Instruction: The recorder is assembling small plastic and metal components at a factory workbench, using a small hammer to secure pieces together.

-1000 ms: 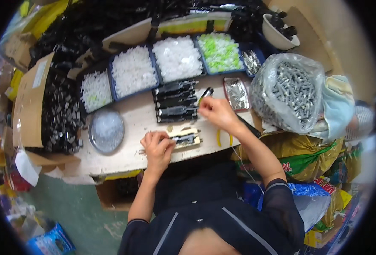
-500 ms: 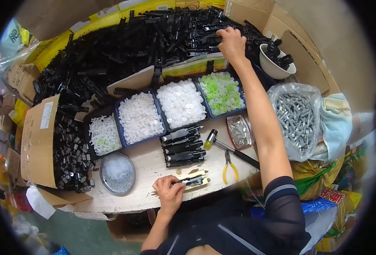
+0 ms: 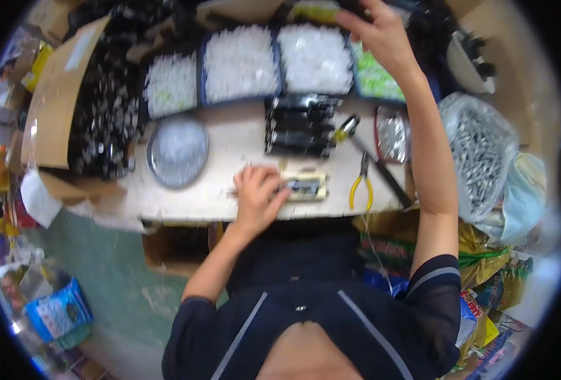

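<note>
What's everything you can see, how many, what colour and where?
Block: one, cream, table's front
Black parts: several, black, centre
Hammer: one, black and yellow, table's right
Pliers: one, yellow, beside hammer
Bins: four, dark, table's back
Dish: one, grey, table's left
Small tray: one, red, table's right
Bag: one, clear, right
Bowl: one, white, back right
Cloth: one, pale blue, right
Big box: one, brown, left
Sacks: several, gold, lower right
Packet: one, blue, floor left
Table: one, white, middle
Left hand: one, bare, on block
Right hand: one, bare, back right
</note>
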Tool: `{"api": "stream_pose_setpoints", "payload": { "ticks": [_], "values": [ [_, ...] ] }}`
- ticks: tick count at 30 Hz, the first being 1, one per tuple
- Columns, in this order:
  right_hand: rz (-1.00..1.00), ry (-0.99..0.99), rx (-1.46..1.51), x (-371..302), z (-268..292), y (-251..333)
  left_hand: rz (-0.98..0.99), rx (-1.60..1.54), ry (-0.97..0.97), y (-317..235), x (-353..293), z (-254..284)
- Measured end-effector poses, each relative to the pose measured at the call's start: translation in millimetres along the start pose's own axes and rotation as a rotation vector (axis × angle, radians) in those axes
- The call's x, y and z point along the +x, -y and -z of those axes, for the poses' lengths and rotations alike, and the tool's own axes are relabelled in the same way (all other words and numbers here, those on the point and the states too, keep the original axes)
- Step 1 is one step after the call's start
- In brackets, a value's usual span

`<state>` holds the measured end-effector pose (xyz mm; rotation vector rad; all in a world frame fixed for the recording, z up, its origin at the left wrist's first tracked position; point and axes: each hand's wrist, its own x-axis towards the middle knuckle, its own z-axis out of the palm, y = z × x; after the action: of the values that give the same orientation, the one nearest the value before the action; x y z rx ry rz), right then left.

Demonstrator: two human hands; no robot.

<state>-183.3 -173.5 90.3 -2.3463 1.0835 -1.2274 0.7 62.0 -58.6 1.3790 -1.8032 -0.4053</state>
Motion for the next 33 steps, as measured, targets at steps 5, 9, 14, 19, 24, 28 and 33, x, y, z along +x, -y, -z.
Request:
{"api": "stream_pose_setpoints", "payload": {
  "ticks": [5, 9, 14, 19, 24, 28, 33],
  "values": [
    [-0.143, 0.541, -0.035, -137.7, -37.3, 36.8, 0.083, -0.140, -0.153, 9.5, -3.5, 11.7],
    [-0.283, 0.562, 0.018, -183.6, -46.1, 72.3, 0.260, -0.241, -0.176, 11.8, -31.0, 15.6],
    [0.078, 0.452, -0.239, -208.9, -72.5, 88.6, 0.245, -0.250, -0.244, 6.1, -36.7, 18.9],
    [0.128, 0.415, -0.226, -206.1, -89.6, 97.1, 0.274, -0.349, -0.326, 13.0, -34.9, 15.3],
    [0.106, 0.431, -0.254, -202.6, -94.8, 94.7, 0.204, -0.242, -0.240, 9.7, -32.6, 14.4],
    [0.097, 0.450, -0.256, -204.0, -96.4, 93.8, 0.082, -0.069, -0.170, 14.8, -30.4, 10.7],
    [0.011, 0.348, -0.168, -203.7, -76.5, 77.8, 0.011, 0.004, -0.085, 19.1, -25.7, 15.8]
  ]
}}
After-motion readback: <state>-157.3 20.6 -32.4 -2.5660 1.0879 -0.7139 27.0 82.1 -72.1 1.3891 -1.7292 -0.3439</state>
